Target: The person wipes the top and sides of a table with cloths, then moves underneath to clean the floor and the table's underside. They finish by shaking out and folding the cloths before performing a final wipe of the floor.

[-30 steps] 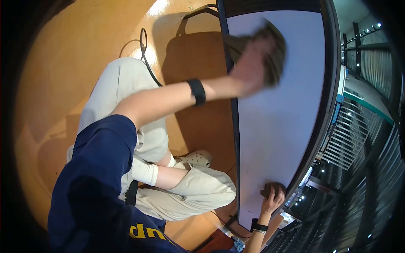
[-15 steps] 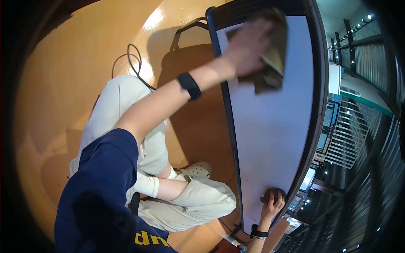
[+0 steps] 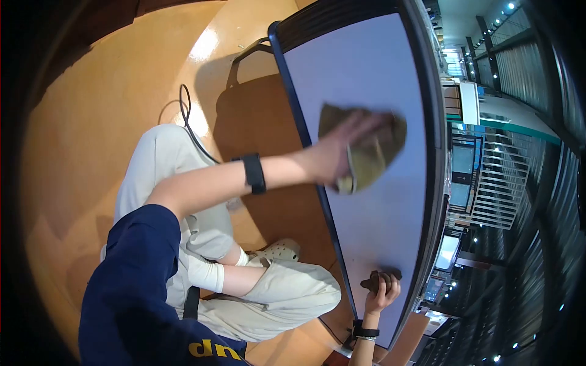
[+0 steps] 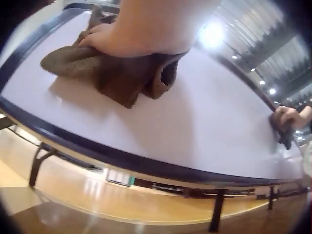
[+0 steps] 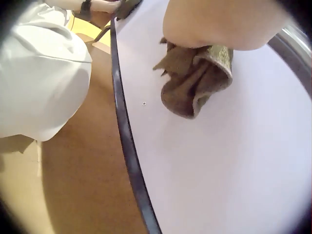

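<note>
The table (image 3: 342,67) looked mid-wipe, though you couldn't tell how much remained. Your big cloth (image 3: 373,160) lay on it, nearer its middle than half a second earlier, away from its left end. Your left hand (image 3: 339,147) pressed there, fingers fairly straight; your right hand's (image 3: 383,293) fingers clamped the small cloth (image 5: 183,100) near the table's right end.

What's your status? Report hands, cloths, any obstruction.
Left hand on spread brown cloth. Right hand gripping bunched brown cloth. Both over white tabletop. No obstruction seen between hands.
</note>
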The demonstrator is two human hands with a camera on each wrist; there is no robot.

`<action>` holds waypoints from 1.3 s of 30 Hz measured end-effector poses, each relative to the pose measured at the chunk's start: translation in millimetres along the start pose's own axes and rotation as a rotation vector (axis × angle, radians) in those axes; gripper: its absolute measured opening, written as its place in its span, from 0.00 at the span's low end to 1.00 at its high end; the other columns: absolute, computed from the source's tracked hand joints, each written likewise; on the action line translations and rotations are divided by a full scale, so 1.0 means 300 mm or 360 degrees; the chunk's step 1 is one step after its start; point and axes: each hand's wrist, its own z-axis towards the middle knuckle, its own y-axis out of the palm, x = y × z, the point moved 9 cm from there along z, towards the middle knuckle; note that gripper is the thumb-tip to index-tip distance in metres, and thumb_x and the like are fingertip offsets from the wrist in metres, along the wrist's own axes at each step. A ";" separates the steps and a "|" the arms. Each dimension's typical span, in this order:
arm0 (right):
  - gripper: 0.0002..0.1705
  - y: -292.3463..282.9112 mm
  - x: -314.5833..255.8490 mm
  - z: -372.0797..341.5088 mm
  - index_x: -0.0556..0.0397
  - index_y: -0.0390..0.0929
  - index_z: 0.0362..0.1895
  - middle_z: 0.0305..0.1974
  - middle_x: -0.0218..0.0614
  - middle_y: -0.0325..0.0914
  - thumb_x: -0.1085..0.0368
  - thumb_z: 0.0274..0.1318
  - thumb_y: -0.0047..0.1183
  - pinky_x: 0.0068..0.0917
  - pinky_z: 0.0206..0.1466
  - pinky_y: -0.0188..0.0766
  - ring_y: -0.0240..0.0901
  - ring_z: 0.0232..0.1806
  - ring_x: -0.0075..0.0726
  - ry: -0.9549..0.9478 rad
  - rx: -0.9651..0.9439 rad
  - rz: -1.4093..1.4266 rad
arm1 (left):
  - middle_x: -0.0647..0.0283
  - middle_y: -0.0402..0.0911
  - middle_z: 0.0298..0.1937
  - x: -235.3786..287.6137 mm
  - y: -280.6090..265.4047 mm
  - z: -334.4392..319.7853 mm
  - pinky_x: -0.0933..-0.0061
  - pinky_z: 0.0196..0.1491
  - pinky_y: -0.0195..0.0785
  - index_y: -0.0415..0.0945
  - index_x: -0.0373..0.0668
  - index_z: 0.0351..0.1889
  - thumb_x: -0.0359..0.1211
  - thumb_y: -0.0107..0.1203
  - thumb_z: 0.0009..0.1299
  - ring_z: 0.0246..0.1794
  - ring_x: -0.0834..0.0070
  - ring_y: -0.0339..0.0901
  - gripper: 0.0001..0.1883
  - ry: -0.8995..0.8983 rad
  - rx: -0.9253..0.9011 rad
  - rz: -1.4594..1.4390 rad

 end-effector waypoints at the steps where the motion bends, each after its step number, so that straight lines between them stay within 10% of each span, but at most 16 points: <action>1: 0.15 -0.052 -0.006 0.001 0.52 0.76 0.38 0.48 0.45 0.67 0.74 0.40 0.52 0.46 0.52 0.64 0.64 0.50 0.55 -0.0005 0.0201 -0.0021 | 0.55 0.54 0.65 0.067 0.094 -0.019 0.52 0.67 0.39 0.61 0.49 0.60 0.33 0.57 0.47 0.68 0.56 0.46 0.37 0.0193 -0.0122 -0.0209; 8: 0.11 -0.311 0.077 -0.022 0.53 0.73 0.40 0.49 0.48 0.66 0.70 0.49 0.53 0.45 0.52 0.65 0.64 0.51 0.54 0.0045 0.0472 -0.0374 | 0.65 0.63 0.58 0.037 0.259 -0.177 0.50 0.67 0.37 0.66 0.53 0.56 0.45 0.51 0.59 0.68 0.62 0.47 0.26 0.0371 -0.0353 0.0266; 14: 0.37 -0.266 0.434 -0.205 0.56 0.61 0.57 0.56 0.55 0.59 0.79 0.33 0.42 0.43 0.62 0.52 0.58 0.58 0.56 0.1194 0.0694 0.0173 | 0.51 0.60 0.60 -0.221 0.118 -0.133 0.56 0.66 0.44 0.66 0.43 0.54 0.41 0.56 0.53 0.66 0.58 0.51 0.29 -0.0492 -0.0480 0.1136; 16: 0.37 -0.150 0.474 -0.231 0.54 0.57 0.60 0.56 0.55 0.60 0.73 0.37 0.45 0.42 0.63 0.49 0.56 0.59 0.55 0.1225 0.0999 0.0918 | 0.51 0.59 0.61 -0.320 -0.022 -0.158 0.66 0.63 0.52 0.61 0.39 0.57 0.37 0.53 0.57 0.63 0.61 0.57 0.29 -0.0755 0.0654 -0.0355; 18: 0.33 -0.210 0.382 -0.116 0.53 0.61 0.58 0.54 0.50 0.62 0.66 0.41 0.48 0.42 0.63 0.48 0.57 0.58 0.54 0.1107 0.0721 0.0068 | 0.52 0.63 0.59 -0.450 -0.047 -0.160 0.69 0.56 0.61 0.59 0.37 0.57 0.33 0.49 0.60 0.57 0.64 0.65 0.26 -0.0849 0.0856 -0.0320; 28: 0.32 -0.190 0.335 0.116 0.48 0.71 0.49 0.49 0.41 0.67 0.65 0.28 0.53 0.42 0.59 0.52 0.61 0.53 0.48 0.1057 0.0561 0.0021 | 0.54 0.67 0.55 -0.526 -0.218 0.106 0.67 0.51 0.62 0.64 0.39 0.53 0.36 0.46 0.62 0.53 0.64 0.67 0.21 -0.0922 0.0911 -0.0647; 33: 0.36 -0.194 0.211 0.339 0.51 0.68 0.51 0.49 0.44 0.66 0.59 0.28 0.54 0.41 0.60 0.52 0.58 0.56 0.45 0.0814 0.0471 0.0307 | 0.55 0.69 0.53 -0.187 -0.120 0.423 0.66 0.49 0.63 0.67 0.40 0.51 0.37 0.44 0.63 0.52 0.64 0.68 0.19 -0.0771 0.0328 -0.0668; 36: 0.34 -0.173 0.147 0.491 0.55 0.70 0.49 0.48 0.43 0.67 0.54 0.30 0.55 0.38 0.58 0.53 0.59 0.54 0.43 0.0659 0.0473 0.0463 | 0.56 0.70 0.52 0.050 0.138 0.510 0.66 0.48 0.63 0.68 0.41 0.50 0.38 0.43 0.64 0.51 0.64 0.69 0.18 -0.0856 -0.0665 -0.0174; 38: 0.34 -0.163 0.131 0.573 0.56 0.70 0.46 0.47 0.43 0.67 0.53 0.31 0.56 0.37 0.56 0.54 0.60 0.53 0.42 0.0716 0.0401 0.0551 | 0.57 0.71 0.52 0.207 0.294 0.510 0.65 0.47 0.63 0.69 0.41 0.49 0.39 0.43 0.64 0.50 0.64 0.70 0.18 -0.0608 -0.1301 0.0293; 39: 0.33 -0.153 0.130 0.599 0.57 0.71 0.44 0.47 0.42 0.68 0.51 0.31 0.56 0.35 0.55 0.55 0.61 0.51 0.41 0.0738 0.0302 0.0620 | 0.54 0.70 0.53 0.304 0.313 0.531 0.63 0.50 0.61 0.70 0.43 0.49 0.43 0.42 0.64 0.52 0.62 0.68 0.20 -0.0217 -0.1149 0.0445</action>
